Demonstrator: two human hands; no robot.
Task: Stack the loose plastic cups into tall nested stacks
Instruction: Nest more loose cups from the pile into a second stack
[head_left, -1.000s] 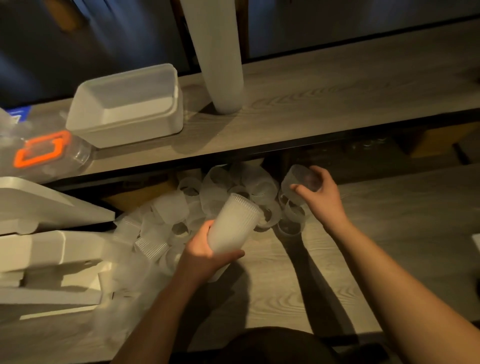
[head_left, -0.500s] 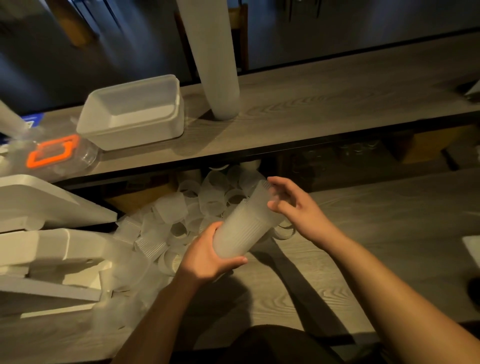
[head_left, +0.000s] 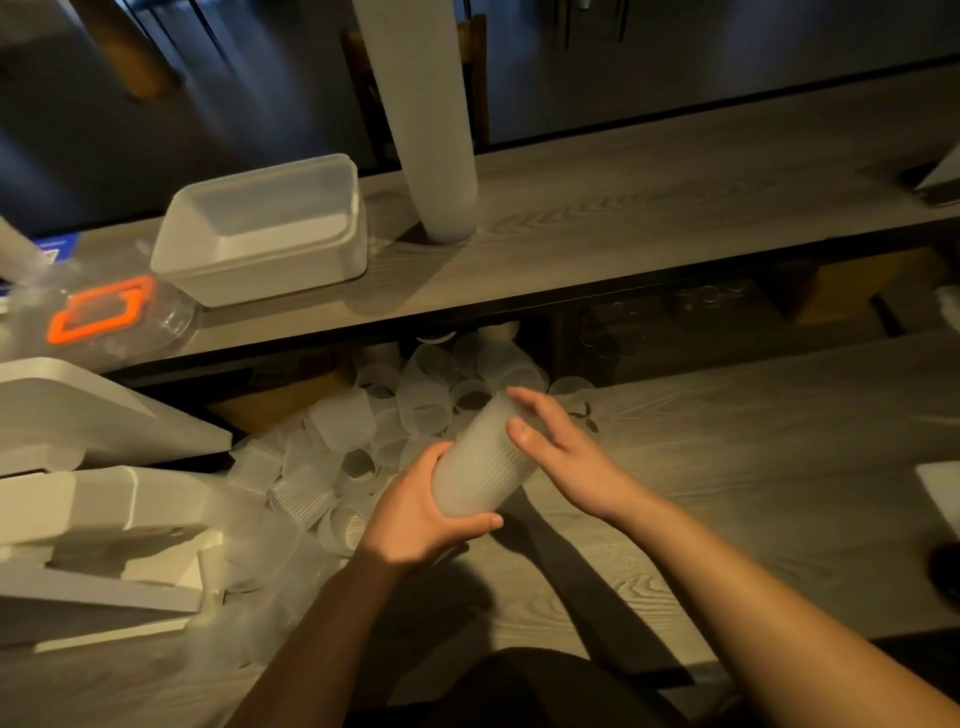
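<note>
My left hand (head_left: 415, 514) grips the lower end of a short nested stack of ribbed translucent cups (head_left: 480, 462), held tilted with its mouth pointing up and right. My right hand (head_left: 558, 452) rests its spread fingers against the stack's upper end, on the top cup's rim. Behind and left of the stack lies a heap of loose translucent cups (head_left: 395, 410), most on their sides, spilling back under the shelf. A very tall nested cup stack (head_left: 431, 130) stands upright on the upper shelf (head_left: 649, 218).
A white rectangular tub (head_left: 265, 228) and a clear container with an orange lid frame (head_left: 101, 312) sit on the shelf's left part. White foam packing pieces (head_left: 93, 519) lie at the left of the wooden tabletop (head_left: 753, 467). A white object (head_left: 940, 493) shows at the right edge.
My right hand picked a loose cup from the heap, carried it to the stack in my left hand and pushed it on. Its fingers now lie spread against the stack's top.
</note>
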